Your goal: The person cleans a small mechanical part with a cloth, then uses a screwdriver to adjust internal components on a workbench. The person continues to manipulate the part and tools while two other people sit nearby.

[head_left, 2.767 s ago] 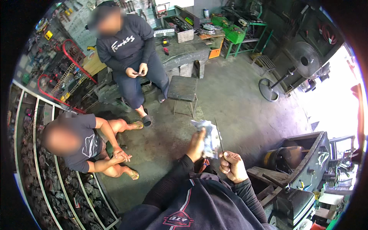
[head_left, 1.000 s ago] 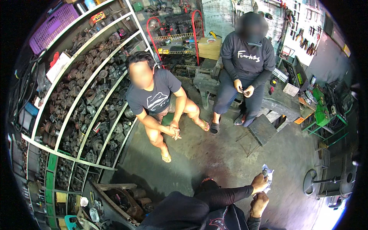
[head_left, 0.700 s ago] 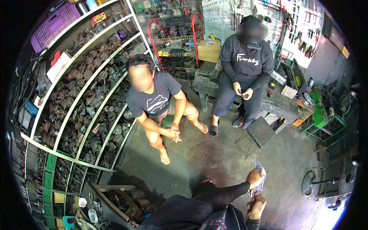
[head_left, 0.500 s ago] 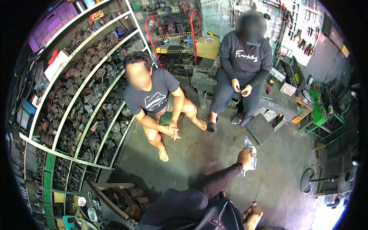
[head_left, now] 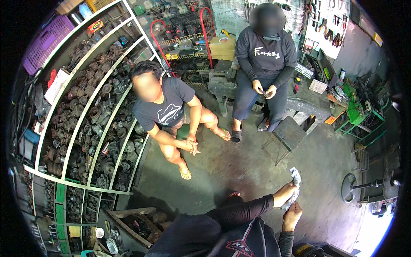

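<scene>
**Crumpled white sheet (head_left: 294, 176) in hand, not set down**

The sheet is right of centre, low in the frame. The left hand's (head_left: 284, 195) fingers are clamped on it; the right hand (head_left: 292, 217) is curled at its lower end, though whether those fingers grip anything I cannot tell. The sheet is bunched up and not laid aside; how much handling is done or left cannot be judged. Beyond are a square-topped stool (head_left: 290, 132), two seated people (head_left: 171, 103) and, upper right, a desk (head_left: 309, 105). A rack (head_left: 95, 187) of metal parts (head_left: 81, 111) fills the left.

Shelves (head_left: 96, 188) heaped with metal parts (head_left: 96, 118), stool (head_left: 290, 132) on floor (head_left: 214, 171)
</scene>
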Motion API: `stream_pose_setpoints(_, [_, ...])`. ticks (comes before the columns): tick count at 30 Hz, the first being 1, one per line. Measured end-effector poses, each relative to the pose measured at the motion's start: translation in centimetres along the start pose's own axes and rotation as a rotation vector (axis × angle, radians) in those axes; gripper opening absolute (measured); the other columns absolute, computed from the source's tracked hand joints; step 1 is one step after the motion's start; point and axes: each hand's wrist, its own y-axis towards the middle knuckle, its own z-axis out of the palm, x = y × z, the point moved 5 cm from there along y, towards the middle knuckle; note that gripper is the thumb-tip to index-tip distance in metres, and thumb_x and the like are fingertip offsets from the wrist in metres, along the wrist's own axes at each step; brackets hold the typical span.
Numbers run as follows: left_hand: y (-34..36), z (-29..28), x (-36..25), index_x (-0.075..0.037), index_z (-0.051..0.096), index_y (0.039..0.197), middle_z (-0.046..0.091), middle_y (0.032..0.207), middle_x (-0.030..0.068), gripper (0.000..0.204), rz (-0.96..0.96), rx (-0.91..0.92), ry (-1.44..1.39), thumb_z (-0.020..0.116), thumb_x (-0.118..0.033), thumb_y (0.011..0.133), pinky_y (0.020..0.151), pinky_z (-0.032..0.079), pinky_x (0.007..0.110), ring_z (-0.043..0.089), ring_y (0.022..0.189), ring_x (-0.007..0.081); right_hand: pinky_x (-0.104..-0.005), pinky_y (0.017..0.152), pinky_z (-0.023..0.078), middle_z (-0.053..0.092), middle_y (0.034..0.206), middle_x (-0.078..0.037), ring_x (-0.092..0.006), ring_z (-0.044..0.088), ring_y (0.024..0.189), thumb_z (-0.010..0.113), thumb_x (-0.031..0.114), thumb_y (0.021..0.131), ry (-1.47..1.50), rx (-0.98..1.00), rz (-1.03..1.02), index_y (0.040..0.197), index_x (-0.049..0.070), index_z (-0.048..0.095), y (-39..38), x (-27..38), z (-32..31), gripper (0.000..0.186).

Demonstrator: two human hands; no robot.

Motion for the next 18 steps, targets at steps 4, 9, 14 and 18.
stream_pose_setpoints(4, [-1.8,0.0,-1.1,-0.006,0.060,0.107,0.060,0.090,-0.0013,0.007,-0.013,0.047,0.145,0.059,-0.009,0.101,0.071,0.047,0.028,0.056,0.080,0.0094,-0.0335,0.057,0.036,0.052,0.068,0.002,-0.0086,0.043,0.065,0.053,0.006,0.101,-0.100,-0.003,-0.088,0.078,-0.003,0.057,-0.6,1.0,-0.3,0.024])
stream_pose_setpoints(9, [-2.2,-0.2,-1.2,-0.003,0.059,0.111,0.064,0.093,0.0022,0.014,0.057,-0.129,0.584,0.062,-0.014,0.104,0.078,0.050,0.030,0.060,0.088,0.0112,-0.0326,0.056,0.037,0.056,0.070,0.002,-0.0077,0.046,0.065,0.054,0.002,0.098,-0.065,0.045,-0.064,0.079,-0.004,0.060,-1.3,2.4,1.2,0.020])
stream_pose_setpoints(14, [-1.8,-0.2,0.5,0.004,0.054,0.110,0.071,0.095,0.0142,0.026,-0.045,-0.429,0.644,0.060,-0.020,0.103,0.082,0.057,0.041,0.073,0.091,0.0276,-0.0333,0.053,0.037,0.059,0.065,0.000,-0.0092,0.048,0.060,0.059,0.008,0.096,-0.154,0.076,-0.131,0.077,-0.005,0.063,-1.8,2.7,2.1,0.023])
stream_pose_setpoints(18, [-1.5,-0.5,0.5,0.007,0.060,0.103,0.073,0.092,0.0194,0.045,-0.102,-0.624,0.631,0.063,-0.038,0.102,0.077,0.058,0.046,0.075,0.086,0.0306,-0.0333,0.048,0.037,0.058,0.062,-0.002,-0.0099,0.045,0.051,0.060,0.014,0.102,-0.180,0.148,-0.118,0.074,-0.001,0.061,-1.6,1.1,1.0,0.032])
